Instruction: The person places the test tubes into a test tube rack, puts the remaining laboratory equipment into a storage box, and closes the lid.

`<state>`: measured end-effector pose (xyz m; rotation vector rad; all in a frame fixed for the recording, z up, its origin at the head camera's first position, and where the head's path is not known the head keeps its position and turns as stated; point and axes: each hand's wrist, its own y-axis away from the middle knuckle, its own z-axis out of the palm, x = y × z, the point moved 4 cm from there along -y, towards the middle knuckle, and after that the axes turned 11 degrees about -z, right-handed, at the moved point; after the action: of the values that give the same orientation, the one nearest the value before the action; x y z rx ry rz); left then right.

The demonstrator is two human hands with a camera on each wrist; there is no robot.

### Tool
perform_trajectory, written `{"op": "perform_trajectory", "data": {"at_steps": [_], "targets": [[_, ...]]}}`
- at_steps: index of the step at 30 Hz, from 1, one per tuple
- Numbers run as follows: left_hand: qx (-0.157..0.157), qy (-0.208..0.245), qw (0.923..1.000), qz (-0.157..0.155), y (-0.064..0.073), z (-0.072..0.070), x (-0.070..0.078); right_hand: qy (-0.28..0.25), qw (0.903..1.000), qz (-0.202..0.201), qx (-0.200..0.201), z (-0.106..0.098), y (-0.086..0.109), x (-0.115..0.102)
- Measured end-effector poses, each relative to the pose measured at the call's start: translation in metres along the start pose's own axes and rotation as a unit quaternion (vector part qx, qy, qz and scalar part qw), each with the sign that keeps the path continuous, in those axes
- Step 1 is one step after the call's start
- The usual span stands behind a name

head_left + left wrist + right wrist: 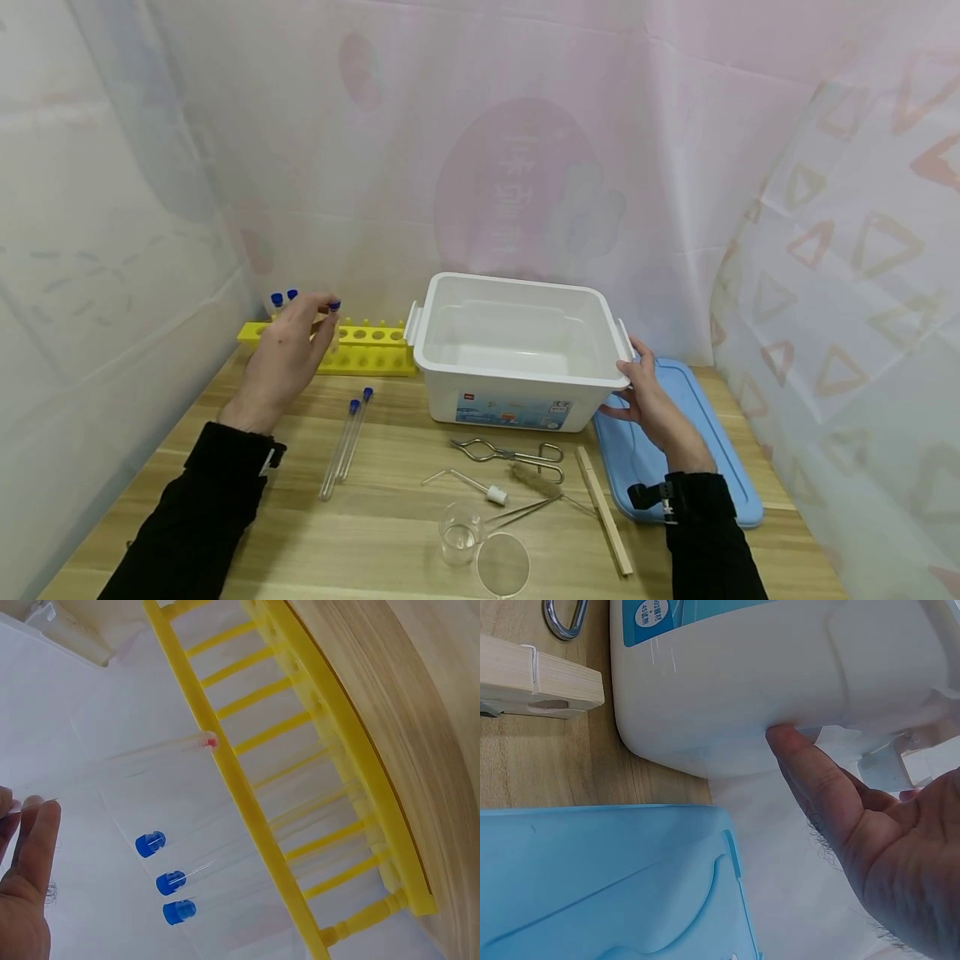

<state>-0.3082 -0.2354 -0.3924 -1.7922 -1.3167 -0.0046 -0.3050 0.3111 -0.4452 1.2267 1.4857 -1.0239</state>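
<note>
My left hand [283,354] pinches a clear test tube [124,759] near its blue-capped top. The tube's rounded bottom, with a small red mark, overlaps the upper rail of the yellow test tube rack [241,793] in the left wrist view. Several holes of the rack show bare, while three blue-capped tubes [171,883] stand at one end. On the right, my right hand [660,408] grips the end of a white plastic storage box [442,402], fingers by its handle and thumb [806,761] against the wall. Two more capped test tubes [348,442] lie in front of the rack.
Crucible tongs [510,455], a bent glass tube with white stopper [495,495], a tube brush [536,481], tweezers [525,510], a beaker [459,537], a round glass piece [503,567] and a wooden clamp [603,512] lie in front. A blue lid [720,450] lies at right.
</note>
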Motion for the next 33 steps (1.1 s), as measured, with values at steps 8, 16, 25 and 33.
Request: {"op": "perform_trajectory", "data": {"at_steps": [8, 16, 25, 33], "targets": [[0.025, 0.016, 0.9995, 0.001, -0.005, 0.000, -0.001, 0.006, 0.9999, -0.014, -0.007, -0.001, 0.002, -0.001], [0.017, 0.026, 0.9993, -0.022, -0.010, 0.005, -0.006, 0.004, 0.9998, -0.018, -0.012, 0.000, 0.003, -0.001], [0.015, 0.021, 0.9994, -0.023, -0.020, 0.008, -0.014, 0.006, 0.9999, -0.010, -0.007, -0.001, 0.001, -0.001], [-0.002, 0.020, 0.9992, -0.034, -0.028, 0.016, -0.023, 0.005, 1.0000, -0.003, -0.005, -0.001, 0.001, 0.000]]}}
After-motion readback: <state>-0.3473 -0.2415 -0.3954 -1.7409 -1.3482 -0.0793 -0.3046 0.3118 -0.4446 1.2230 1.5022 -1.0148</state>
